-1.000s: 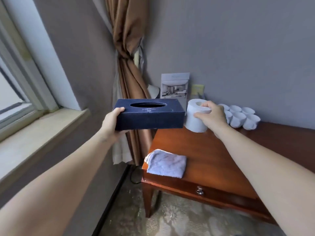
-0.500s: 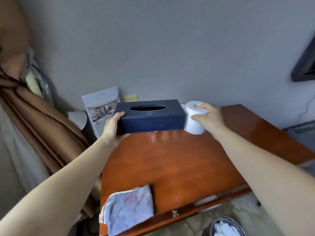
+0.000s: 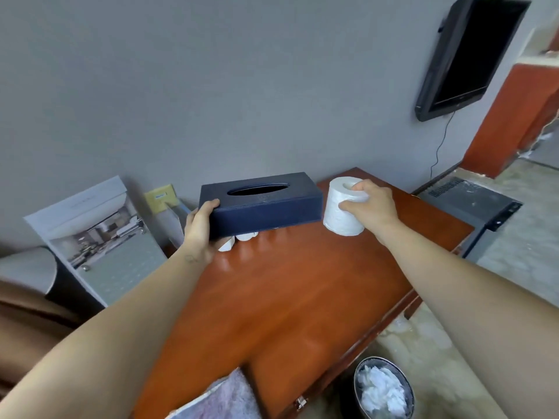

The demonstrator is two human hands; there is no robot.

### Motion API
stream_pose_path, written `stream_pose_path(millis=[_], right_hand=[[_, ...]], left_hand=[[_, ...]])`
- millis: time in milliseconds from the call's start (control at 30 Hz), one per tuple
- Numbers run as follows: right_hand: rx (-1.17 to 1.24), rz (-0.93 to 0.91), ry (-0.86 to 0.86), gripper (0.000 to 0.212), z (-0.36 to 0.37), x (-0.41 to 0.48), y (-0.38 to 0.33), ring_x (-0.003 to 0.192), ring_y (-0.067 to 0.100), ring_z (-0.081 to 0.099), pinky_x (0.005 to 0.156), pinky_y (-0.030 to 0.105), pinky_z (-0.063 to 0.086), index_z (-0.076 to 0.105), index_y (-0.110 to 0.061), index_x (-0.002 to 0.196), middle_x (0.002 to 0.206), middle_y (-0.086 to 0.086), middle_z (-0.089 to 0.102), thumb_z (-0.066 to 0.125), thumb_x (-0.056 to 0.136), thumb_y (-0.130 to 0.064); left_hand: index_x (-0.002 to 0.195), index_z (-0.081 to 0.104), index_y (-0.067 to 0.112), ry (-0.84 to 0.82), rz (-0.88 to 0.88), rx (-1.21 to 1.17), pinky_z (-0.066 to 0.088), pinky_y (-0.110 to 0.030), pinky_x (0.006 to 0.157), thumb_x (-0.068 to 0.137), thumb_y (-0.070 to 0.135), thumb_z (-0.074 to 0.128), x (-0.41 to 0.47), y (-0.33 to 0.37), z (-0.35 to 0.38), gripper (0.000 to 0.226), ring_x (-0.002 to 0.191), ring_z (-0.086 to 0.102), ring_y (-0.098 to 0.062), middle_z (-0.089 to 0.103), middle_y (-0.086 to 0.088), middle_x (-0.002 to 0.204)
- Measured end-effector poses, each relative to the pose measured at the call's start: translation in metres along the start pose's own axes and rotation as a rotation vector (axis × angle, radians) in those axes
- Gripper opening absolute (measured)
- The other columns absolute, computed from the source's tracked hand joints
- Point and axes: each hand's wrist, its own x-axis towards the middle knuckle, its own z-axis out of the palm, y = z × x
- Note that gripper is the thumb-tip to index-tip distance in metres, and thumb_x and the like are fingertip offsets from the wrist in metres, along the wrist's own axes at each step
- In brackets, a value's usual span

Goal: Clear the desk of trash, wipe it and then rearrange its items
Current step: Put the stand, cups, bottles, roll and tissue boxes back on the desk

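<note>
My left hand (image 3: 201, 229) grips the left end of a dark blue tissue box (image 3: 263, 204) and holds it in the air above the back of the red-brown wooden desk (image 3: 287, 297). My right hand (image 3: 370, 204) grips a white toilet paper roll (image 3: 341, 207) from its top, just right of the box, low over the desk. Small white cups (image 3: 239, 238) peek out under the box. A grey-white cloth (image 3: 217, 400) lies on the desk's near left corner.
A brochure stand (image 3: 96, 234) leans against the grey wall at the left, with a yellow card (image 3: 160, 196) behind it. A bin (image 3: 382, 388) full of white tissue stands on the floor below the desk's front. A wall TV (image 3: 465, 52) hangs top right above a dark cabinet (image 3: 472, 207).
My view has swung right and down over the desk. Both hands have carried the tissue box and the roll along to the right, over the desktop; the bin and TV came into sight.
</note>
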Motion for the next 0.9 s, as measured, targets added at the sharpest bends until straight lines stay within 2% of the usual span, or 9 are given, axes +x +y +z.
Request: stream_pose_path(millis=[167, 300, 467, 600, 700, 833, 900], right_hand=[[-0.030, 0.004, 0.021, 0.042, -0.008, 0.024, 0.013, 0.114, 0.027, 0.052, 0.091, 0.038, 0.052, 0.061, -0.035, 0.112, 0.130, 0.005, 0.045, 0.075, 0.074, -0.026], [-0.037, 0.032, 0.030, 0.044, -0.016, 0.047, 0.030, 0.118, 0.030, 0.050, 0.094, 0.040, 0.050, 0.062, -0.033, 0.117, 0.130, 0.006, 0.041, 0.075, 0.076, -0.025], [-0.036, 0.050, 0.027, 0.045, -0.024, 0.084, 0.063, 0.117, 0.029, 0.049, 0.093, 0.037, 0.050, 0.061, -0.031, 0.120, 0.130, 0.006, 0.039, 0.075, 0.077, -0.025], [-0.063, 0.031, -0.011, 0.045, -0.034, 0.135, 0.093, 0.116, 0.030, 0.050, 0.093, 0.039, 0.051, 0.061, -0.032, 0.119, 0.130, 0.006, 0.041, 0.074, 0.076, -0.026], [-0.100, -0.003, -0.058, 0.045, -0.042, 0.185, 0.112, 0.116, 0.031, 0.051, 0.094, 0.042, 0.051, 0.061, -0.032, 0.120, 0.131, 0.008, 0.041, 0.074, 0.077, -0.027], [-0.132, -0.078, -0.159, 0.047, -0.053, 0.247, 0.136, 0.114, 0.029, 0.052, 0.096, 0.042, 0.049, 0.062, -0.031, 0.121, 0.129, 0.007, 0.042, 0.075, 0.076, -0.026], [-0.130, -0.098, -0.226, 0.048, -0.061, 0.273, 0.153, 0.112, 0.027, 0.053, 0.094, 0.040, 0.050, 0.063, -0.030, 0.120, 0.128, 0.005, 0.041, 0.075, 0.074, -0.024]], left_hand=[[0.128, 0.051, 0.017, -0.028, -0.017, 0.039, 0.059, -0.034, 0.059, 0.078, 0.040, 0.074, 0.016, -0.013, 0.038, 0.060, 0.105, 0.056, -0.020, 0.052, -0.005, 0.126], [0.129, 0.050, 0.019, -0.037, -0.037, 0.048, 0.059, -0.036, 0.067, 0.082, 0.038, 0.072, 0.026, -0.025, 0.068, 0.055, 0.101, 0.056, -0.017, 0.052, -0.003, 0.126], [0.130, 0.050, 0.019, -0.039, -0.038, 0.078, 0.058, -0.032, 0.055, 0.081, 0.038, 0.072, 0.044, -0.042, 0.108, 0.057, 0.102, 0.057, -0.019, 0.052, -0.004, 0.125], [0.127, 0.053, 0.021, 0.003, -0.044, 0.050, 0.060, -0.040, 0.071, 0.075, 0.039, 0.076, 0.059, -0.064, 0.151, 0.059, 0.107, 0.060, -0.021, 0.058, -0.003, 0.124], [0.124, 0.057, 0.025, 0.037, -0.037, 0.032, 0.060, -0.041, 0.078, 0.073, 0.042, 0.075, 0.070, -0.089, 0.183, 0.057, 0.107, 0.062, -0.020, 0.062, -0.002, 0.124], [0.118, 0.060, 0.028, 0.146, -0.039, -0.036, 0.060, -0.039, 0.075, 0.070, 0.043, 0.075, 0.077, -0.123, 0.229, 0.053, 0.110, 0.061, -0.020, 0.062, -0.001, 0.125], [0.119, 0.060, 0.026, 0.215, -0.053, -0.088, 0.060, -0.041, 0.080, 0.074, 0.038, 0.075, 0.079, -0.142, 0.253, 0.048, 0.109, 0.060, -0.021, 0.061, -0.002, 0.123]])
